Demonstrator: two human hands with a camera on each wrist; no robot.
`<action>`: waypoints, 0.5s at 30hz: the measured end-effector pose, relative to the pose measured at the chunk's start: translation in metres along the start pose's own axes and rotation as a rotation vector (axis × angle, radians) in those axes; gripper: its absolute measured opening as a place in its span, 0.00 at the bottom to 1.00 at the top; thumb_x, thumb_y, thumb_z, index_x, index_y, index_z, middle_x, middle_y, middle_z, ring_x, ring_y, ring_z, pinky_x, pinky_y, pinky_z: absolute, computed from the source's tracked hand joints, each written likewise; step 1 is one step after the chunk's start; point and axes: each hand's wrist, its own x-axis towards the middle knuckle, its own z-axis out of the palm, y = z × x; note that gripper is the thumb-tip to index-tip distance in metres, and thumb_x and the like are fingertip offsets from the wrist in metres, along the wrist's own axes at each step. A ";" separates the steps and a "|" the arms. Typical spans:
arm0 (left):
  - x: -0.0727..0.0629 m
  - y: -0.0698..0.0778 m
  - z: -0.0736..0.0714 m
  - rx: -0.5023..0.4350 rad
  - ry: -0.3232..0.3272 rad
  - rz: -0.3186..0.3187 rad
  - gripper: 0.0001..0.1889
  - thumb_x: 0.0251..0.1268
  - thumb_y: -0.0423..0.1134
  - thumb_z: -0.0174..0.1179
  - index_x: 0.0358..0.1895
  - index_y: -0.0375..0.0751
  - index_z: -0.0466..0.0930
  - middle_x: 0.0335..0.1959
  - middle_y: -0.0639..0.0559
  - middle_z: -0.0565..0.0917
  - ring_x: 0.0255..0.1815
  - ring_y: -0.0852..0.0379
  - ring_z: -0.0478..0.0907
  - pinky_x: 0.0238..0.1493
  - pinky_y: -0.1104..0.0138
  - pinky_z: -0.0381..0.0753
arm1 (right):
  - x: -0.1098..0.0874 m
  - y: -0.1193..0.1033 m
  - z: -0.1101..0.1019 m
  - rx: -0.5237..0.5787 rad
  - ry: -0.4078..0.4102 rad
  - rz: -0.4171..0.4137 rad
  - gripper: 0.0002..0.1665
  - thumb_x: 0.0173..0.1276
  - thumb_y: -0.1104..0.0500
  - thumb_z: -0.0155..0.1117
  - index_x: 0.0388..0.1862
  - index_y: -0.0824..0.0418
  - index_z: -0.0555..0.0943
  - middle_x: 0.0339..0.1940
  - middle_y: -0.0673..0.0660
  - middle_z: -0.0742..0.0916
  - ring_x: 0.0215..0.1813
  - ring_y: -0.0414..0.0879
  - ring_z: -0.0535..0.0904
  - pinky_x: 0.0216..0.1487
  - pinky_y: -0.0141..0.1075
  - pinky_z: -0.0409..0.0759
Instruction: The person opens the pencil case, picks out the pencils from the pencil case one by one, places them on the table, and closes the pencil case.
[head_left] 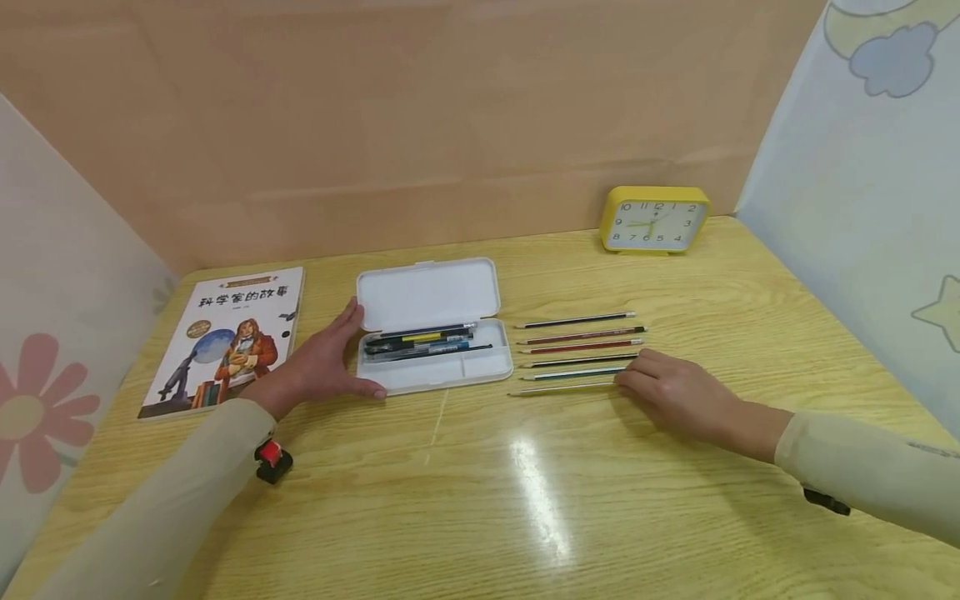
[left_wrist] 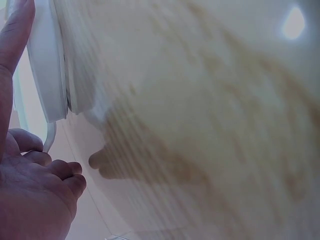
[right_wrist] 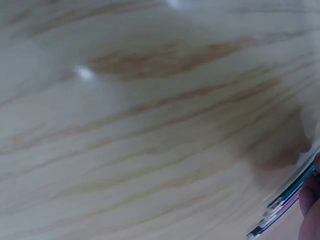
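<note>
A white pencil case lies with its lid folded back; several pens are inside. My left hand rests at its left side, thumb along the front corner and a finger at the lid's edge. In the left wrist view, the other fingers of the left hand are loosely bent near the case. Several pencils lie in a row right of the case, points leftward. My right hand pinches the end of the front pale pencil, covering the teal pencil's end.
A book with an illustrated cover lies at the left, partly behind the left forearm. A yellow clock stands at the back right. Walls border the wooden table at the back and both sides.
</note>
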 end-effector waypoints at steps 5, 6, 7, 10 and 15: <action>0.000 0.000 0.001 -0.008 -0.002 -0.003 0.71 0.33 0.68 0.72 0.75 0.37 0.35 0.76 0.46 0.32 0.74 0.39 0.37 0.67 0.46 0.49 | -0.009 0.005 -0.002 -0.005 0.009 0.001 0.26 0.79 0.53 0.38 0.33 0.63 0.81 0.30 0.51 0.80 0.33 0.46 0.76 0.31 0.38 0.78; 0.000 0.000 0.001 -0.007 -0.001 -0.003 0.71 0.33 0.68 0.72 0.75 0.37 0.35 0.76 0.46 0.32 0.74 0.39 0.37 0.67 0.46 0.49 | -0.011 0.006 -0.002 -0.006 0.006 0.001 0.26 0.79 0.53 0.37 0.33 0.63 0.81 0.30 0.51 0.80 0.33 0.46 0.76 0.31 0.38 0.78; 0.000 0.000 0.001 -0.006 -0.001 -0.004 0.71 0.33 0.68 0.72 0.75 0.37 0.35 0.76 0.46 0.32 0.74 0.39 0.37 0.67 0.46 0.49 | -0.012 0.007 -0.002 -0.007 0.004 0.003 0.26 0.79 0.53 0.38 0.33 0.64 0.81 0.30 0.51 0.80 0.33 0.46 0.76 0.31 0.38 0.78; -0.001 0.000 0.001 -0.006 -0.003 -0.004 0.71 0.33 0.67 0.72 0.75 0.37 0.34 0.76 0.46 0.32 0.74 0.39 0.37 0.67 0.46 0.49 | -0.014 0.009 -0.003 -0.008 -0.003 0.007 0.26 0.79 0.53 0.38 0.33 0.64 0.81 0.29 0.51 0.80 0.32 0.46 0.75 0.30 0.38 0.77; 0.000 0.000 0.001 -0.013 -0.004 -0.003 0.71 0.34 0.67 0.72 0.75 0.37 0.34 0.76 0.46 0.31 0.74 0.39 0.37 0.67 0.46 0.49 | -0.016 0.011 -0.004 -0.018 -0.034 0.031 0.27 0.79 0.51 0.39 0.33 0.63 0.82 0.30 0.50 0.80 0.33 0.44 0.74 0.29 0.37 0.77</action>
